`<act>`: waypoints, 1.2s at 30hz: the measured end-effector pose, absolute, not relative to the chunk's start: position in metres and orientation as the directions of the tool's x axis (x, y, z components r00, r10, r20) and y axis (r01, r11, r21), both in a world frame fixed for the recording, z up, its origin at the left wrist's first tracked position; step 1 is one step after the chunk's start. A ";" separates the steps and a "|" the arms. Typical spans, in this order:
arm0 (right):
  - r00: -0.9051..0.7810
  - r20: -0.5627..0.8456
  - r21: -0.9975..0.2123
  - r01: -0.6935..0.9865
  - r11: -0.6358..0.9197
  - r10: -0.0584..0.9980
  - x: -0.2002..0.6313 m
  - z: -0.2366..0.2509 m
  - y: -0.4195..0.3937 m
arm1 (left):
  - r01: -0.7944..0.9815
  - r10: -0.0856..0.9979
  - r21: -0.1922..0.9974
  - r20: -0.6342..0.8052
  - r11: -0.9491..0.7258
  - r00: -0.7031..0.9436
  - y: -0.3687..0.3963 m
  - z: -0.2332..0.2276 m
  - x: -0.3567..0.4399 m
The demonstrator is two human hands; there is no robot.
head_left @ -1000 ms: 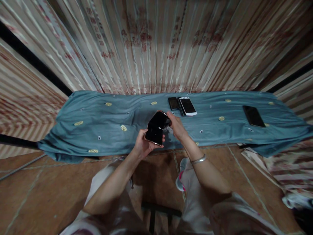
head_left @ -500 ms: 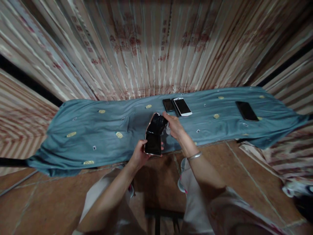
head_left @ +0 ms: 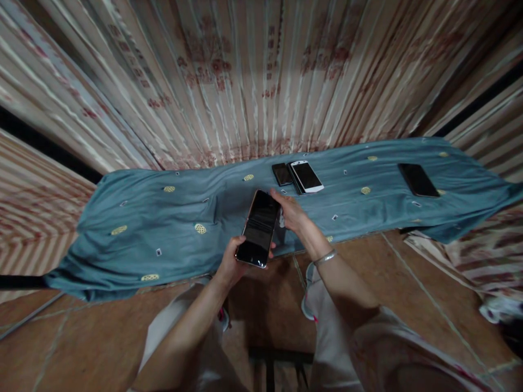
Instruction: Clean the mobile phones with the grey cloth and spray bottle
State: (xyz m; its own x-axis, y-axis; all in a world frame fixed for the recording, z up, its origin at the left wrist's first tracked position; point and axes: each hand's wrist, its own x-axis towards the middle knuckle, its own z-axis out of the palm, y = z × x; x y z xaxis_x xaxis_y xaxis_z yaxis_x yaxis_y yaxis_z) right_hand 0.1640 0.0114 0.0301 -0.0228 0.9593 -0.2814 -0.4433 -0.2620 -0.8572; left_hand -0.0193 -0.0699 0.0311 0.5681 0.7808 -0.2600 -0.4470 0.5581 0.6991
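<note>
A black folding phone [head_left: 259,227] with a thin shiny rim lies unfolded, nearly flat, between my hands, above the front part of the cloth. My left hand [head_left: 233,258] is closed round its lower end, thumb on the left edge and fingertips showing past the right edge. At the upper right corner my right hand [head_left: 289,210] grips it with the thumb along the edge; its other fingers are partly hidden. Just beyond lie a small black device [head_left: 281,174] and a white-framed phone [head_left: 307,177], which rests on a dark thing.
A blue cloth [head_left: 102,207] with yellow pineapple prints covers the long surface. Another dark phone [head_left: 417,180] lies at its right. Striped curtains [head_left: 245,109] hang behind, dark bars [head_left: 49,144] stand at the sides, and brown floor tiles [head_left: 392,283] show below.
The folding phone has gone from bent at its hinge to almost straight. Both hands keep their hold on it. The view has shifted slightly.
</note>
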 end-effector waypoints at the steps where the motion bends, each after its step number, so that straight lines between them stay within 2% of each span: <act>1: -0.026 -0.302 -0.842 -0.461 -0.280 0.953 0.163 0.030 0.011 | -0.445 0.778 0.697 -0.264 0.563 0.570 -0.070 0.032 -0.019; 7: -0.029 -0.438 -0.753 -0.535 -0.384 0.898 0.167 0.035 0.012 | -0.462 0.773 0.667 -0.284 0.584 0.567 -0.067 0.038 -0.019; 9: 0.005 -0.451 -0.743 -0.557 -0.372 0.893 0.172 0.036 0.015 | -0.474 0.773 0.650 -0.299 0.594 0.559 -0.065 0.041 -0.019; 12: 0.104 -0.382 -0.764 -0.595 -0.250 0.918 0.182 0.036 0.021 | -0.490 0.768 0.616 -0.334 0.616 0.546 -0.063 0.043 -0.018; 15: 0.182 -0.270 -0.817 -0.563 -0.124 0.946 0.188 0.035 0.022 | -0.502 0.775 0.602 -0.373 0.621 0.510 -0.062 0.044 -0.016; 18: 0.216 -0.079 -0.924 -0.382 0.010 0.973 0.184 0.032 0.016 | -0.515 0.782 0.593 -0.403 0.619 0.475 -0.061 0.044 -0.012; 20: 0.181 0.097 -0.983 -0.135 0.122 0.979 0.177 0.029 0.008 | -0.520 0.787 0.594 -0.407 0.614 0.464 -0.060 0.043 -0.009; 22: 0.071 0.247 -0.960 0.152 0.234 0.966 0.170 0.025 0.000 | -0.521 0.793 0.602 -0.397 0.605 0.463 -0.059 0.041 -0.008; 24: -0.029 0.335 -0.883 0.338 0.325 0.942 0.166 0.021 -0.005 | -0.518 0.796 0.611 -0.382 0.599 0.469 -0.058 0.040 -0.007; 29: -0.079 0.435 -0.765 0.493 0.415 0.897 0.166 0.015 -0.004 | -0.506 0.789 0.618 -0.362 0.602 0.496 -0.059 0.037 -0.006; 36: -0.117 0.508 -0.692 0.533 0.486 0.853 0.154 0.016 -0.007 | -0.495 0.779 0.613 -0.381 0.616 0.498 -0.060 0.031 0.001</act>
State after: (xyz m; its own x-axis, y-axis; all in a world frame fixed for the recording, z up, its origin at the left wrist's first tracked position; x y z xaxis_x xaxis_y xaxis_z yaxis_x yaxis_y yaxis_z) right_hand 0.1545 -0.0074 0.0156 -0.1171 0.8532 0.5082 0.5335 0.4857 -0.6924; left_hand 0.0013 -0.0600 0.0314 0.4978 0.7791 -0.3811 -0.4952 0.6160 0.6127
